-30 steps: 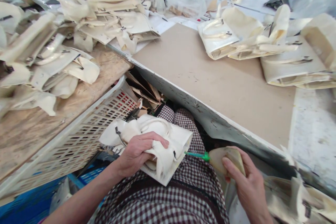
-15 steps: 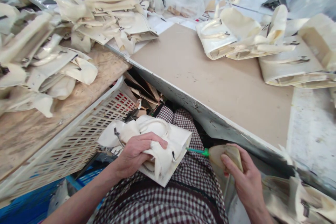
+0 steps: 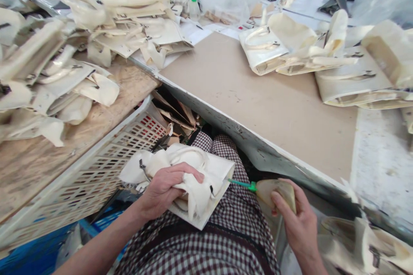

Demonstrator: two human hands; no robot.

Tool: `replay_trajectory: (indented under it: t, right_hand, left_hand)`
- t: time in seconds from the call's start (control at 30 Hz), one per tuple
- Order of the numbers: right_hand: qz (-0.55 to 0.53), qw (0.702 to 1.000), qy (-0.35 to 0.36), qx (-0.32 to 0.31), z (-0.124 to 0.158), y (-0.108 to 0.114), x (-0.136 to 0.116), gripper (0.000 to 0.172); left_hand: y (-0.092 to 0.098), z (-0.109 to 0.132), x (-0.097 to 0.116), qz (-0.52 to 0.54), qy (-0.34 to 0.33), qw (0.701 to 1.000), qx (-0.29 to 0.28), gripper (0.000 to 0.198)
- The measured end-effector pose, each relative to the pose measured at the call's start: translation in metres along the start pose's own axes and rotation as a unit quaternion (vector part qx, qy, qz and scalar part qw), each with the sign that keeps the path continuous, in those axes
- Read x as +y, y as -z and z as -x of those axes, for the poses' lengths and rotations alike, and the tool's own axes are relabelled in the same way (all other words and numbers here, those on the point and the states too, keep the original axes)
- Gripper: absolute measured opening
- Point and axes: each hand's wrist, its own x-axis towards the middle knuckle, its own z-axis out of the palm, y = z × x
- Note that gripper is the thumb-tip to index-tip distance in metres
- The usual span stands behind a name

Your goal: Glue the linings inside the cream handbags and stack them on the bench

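On my lap lies a cream-coloured bag [image 3: 219, 167], folded flat with its handle and straps bunched on top. My left hand [image 3: 169, 187] is closed over the bunched straps and presses the bag down. A squeeze bottle [image 3: 269, 193] of cloudy plastic, with a long green nozzle, is gripped in my right hand [image 3: 295, 210]. The nozzle's tip meets the bag's right-hand edge; whether it is inside the edge or just touching, I cannot tell. The palm side of my left hand is hidden.
Cream bag pieces [image 3: 74, 81] are heaped on the wooden table at left. More cream bags [image 3: 351, 68] lie on the brown board [image 3: 251, 94] at right. A white plastic basket [image 3: 129, 142] stands left of my knees. Another green-tipped bottle [image 3: 194, 6] stands at the back.
The view has shifted slightly. The nozzle tip stays at the bag's right edge, and both hands keep their holds.
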Motion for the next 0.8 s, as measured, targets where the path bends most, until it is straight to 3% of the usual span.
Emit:
replay_trajectory:
  t: [0.27,0.57,0.8]
  right_hand:
    - [-0.004,0.999,0.04,0.023,-0.027,-0.002,0.022,0.06]
    - [-0.028,0.999,0.018,-0.023,-0.027,0.003,0.015,0.056]
    - [-0.05,0.998,-0.012,-0.02,-0.033,-0.001,0.021,0.061]
  left_hand:
    - [0.0,-0.001,0.001,0.003,0.004,1.0,0.005,0.016]
    - [0.001,0.0,0.001,0.011,0.007,1.0,0.009,0.016]
    - [0.001,0.004,-0.009,0.016,0.014,1.0,0.013,0.018]
